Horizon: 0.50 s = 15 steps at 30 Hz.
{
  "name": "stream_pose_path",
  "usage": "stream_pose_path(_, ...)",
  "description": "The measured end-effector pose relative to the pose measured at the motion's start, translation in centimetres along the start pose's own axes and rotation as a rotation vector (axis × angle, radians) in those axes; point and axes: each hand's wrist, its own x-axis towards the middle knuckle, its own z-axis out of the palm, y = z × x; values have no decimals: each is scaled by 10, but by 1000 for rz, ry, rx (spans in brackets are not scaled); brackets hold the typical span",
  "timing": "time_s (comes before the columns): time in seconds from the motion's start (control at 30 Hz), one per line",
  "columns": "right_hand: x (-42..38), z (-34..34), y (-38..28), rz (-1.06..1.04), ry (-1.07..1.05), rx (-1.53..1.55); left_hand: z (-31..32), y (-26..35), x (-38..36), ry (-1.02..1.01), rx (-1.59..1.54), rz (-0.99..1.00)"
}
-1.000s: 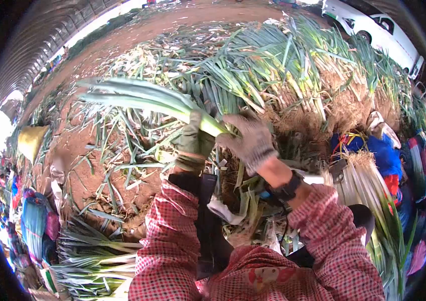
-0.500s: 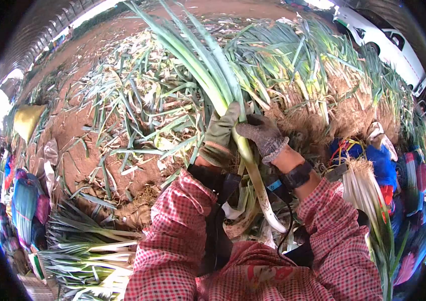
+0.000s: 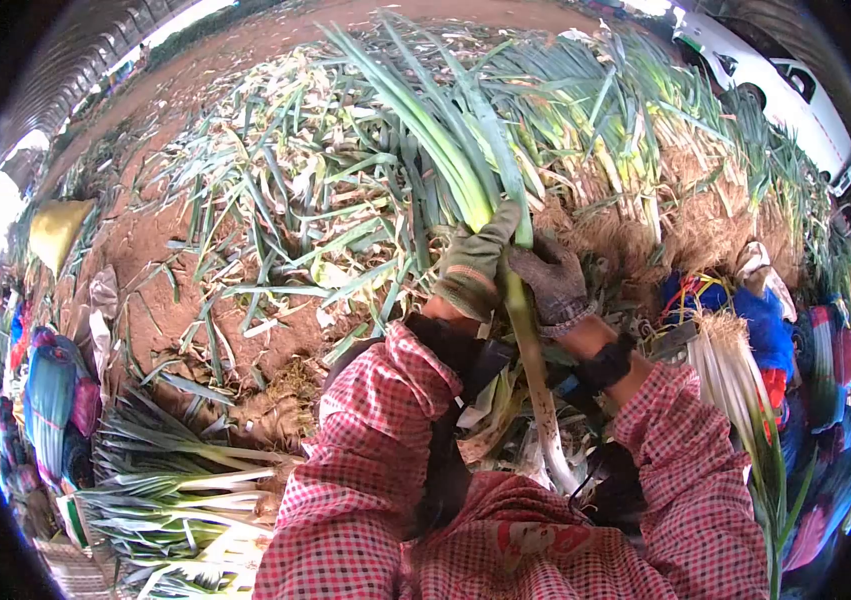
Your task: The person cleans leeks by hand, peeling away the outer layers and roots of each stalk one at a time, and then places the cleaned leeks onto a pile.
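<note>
A long green onion [image 3: 533,375] stands slantwise in front of me, its green leaves fanned out at the top and its pale lower end near my lap. My left hand [image 3: 478,265], in a greenish work glove, is closed around the stalk just below the leaves. Close beside it, my right hand [image 3: 551,283], in a dark grey glove, is closed at the stalk's right side. One outer leaf [image 3: 517,205] runs apart from the others down to the right hand's thumb. The right fingertips are partly hidden.
Stripped leaves [image 3: 315,200] lie heaped ahead on the soil. Rooted green onions [image 3: 645,170] are piled at the far right. Pale-stemmed onions [image 3: 195,500] lie at lower left, a bundle [image 3: 730,370] at right near blue bags [image 3: 763,335]. A white vehicle [image 3: 780,90] stands behind.
Both hands and the green onion have moved a little right and toward me. The leaf tops sit lower in view, and the separate outer leaf stands farther from the stalk.
</note>
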Motion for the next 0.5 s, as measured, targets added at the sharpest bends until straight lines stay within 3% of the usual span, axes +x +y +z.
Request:
stream_pose_path(0.13, -9, -8, -5, 60, 17, 133, -40, 12, 17, -199, -605, -207)
stream_pose_path(0.17, -12, -10, -14, 103, -4, 243, -47, 6, 22, -312, -633, -252)
stream_pose_path(0.23, -13, -17, -19, 135, -31, 178, -40, -14, 28, -541, -662, -345)
stream_pose_path(0.27, -13, -18, -17, 89, -19, 168, 6, -30, 20, -79, -441, -99)
stream_pose_path(0.37, -13, -23, -9, 41, 1, 132, -1, -22, 16, 194, -439, -64)
stream_pose_path(0.4, -12, -25, -6, 33, 8, 104, -2, -27, 20, -38, -501, -166)
stream_pose_path(0.5, -12, -30, 0, 58, -5, 135, -7, -29, 14, -141, -585, -289)
